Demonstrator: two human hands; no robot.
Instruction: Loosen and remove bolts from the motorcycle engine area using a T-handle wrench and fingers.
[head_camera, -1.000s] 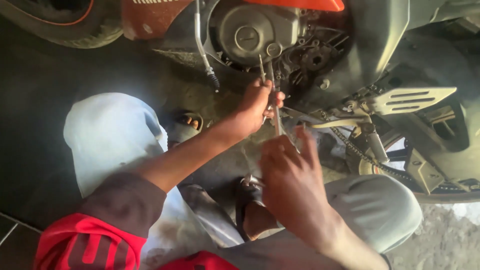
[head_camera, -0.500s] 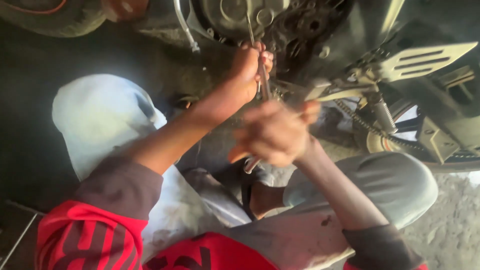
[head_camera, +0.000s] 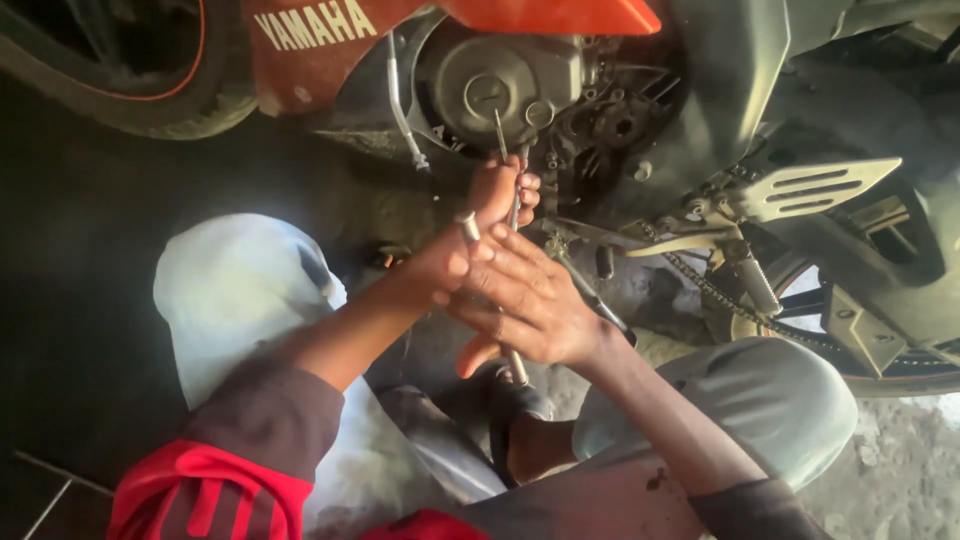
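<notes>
I squat on the floor beside the motorcycle, both hands up at the lower side of its engine (head_camera: 500, 85). My left hand (head_camera: 480, 225) reaches toward the round engine cover, fingers clenched around a slim metal tool (head_camera: 516, 205) that stands nearly upright just below the cover. My right hand (head_camera: 525, 300) lies against the left one, fingers curled over a second thin metal rod (head_camera: 515, 368) whose lower end sticks out beneath my palm; its upper end is hidden, so I cannot tell whether the two are one piece. As I judge it, I am in the middle of working a fastener or fitting under the engine cover, with the tool set and both hands steadying it. The next move calls for keeping the shaft straight on its seat and turning with even pressure, clear of the drive chain (head_camera: 700, 285) and the footrest plate (head_camera: 810, 188) off to the right.
</notes>
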